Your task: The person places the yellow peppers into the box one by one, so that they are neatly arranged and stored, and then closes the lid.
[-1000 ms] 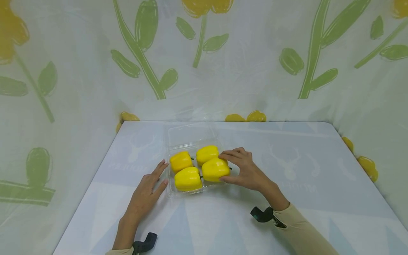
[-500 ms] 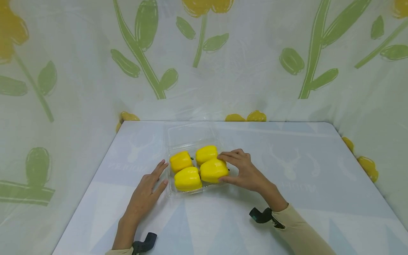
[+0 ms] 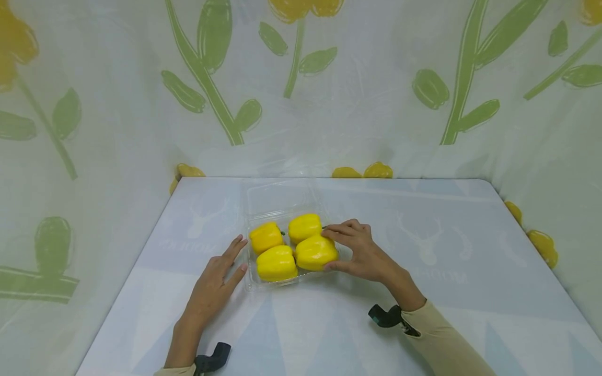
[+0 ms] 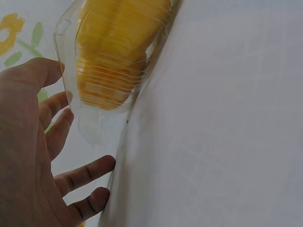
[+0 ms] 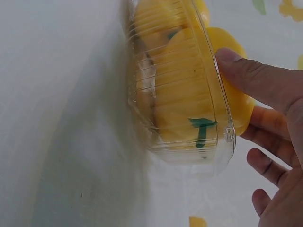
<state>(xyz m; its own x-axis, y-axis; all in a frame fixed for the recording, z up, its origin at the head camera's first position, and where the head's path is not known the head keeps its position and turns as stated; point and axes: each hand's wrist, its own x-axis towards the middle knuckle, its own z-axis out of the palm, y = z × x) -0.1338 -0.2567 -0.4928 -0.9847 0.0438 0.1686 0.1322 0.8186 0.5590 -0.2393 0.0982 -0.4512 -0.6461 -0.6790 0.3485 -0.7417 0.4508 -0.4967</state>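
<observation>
Head view: my left hand (image 3: 216, 280) beside the clear container (image 3: 252, 279), my right hand (image 3: 359, 251) on its front right pepper (image 3: 317, 253).
At the container's left side my left fingers spread wide, holding nothing, tips by its rim. Inside lie a back left pepper (image 3: 266, 237), a front left pepper (image 3: 276, 263) and a back right pepper (image 3: 304, 228). The front right pepper sits in the container's near right corner, long axis running roughly across, toward my right palm. From the container's right side my right thumb and fingers pinch it; that hand is clearly nearer.
</observation>
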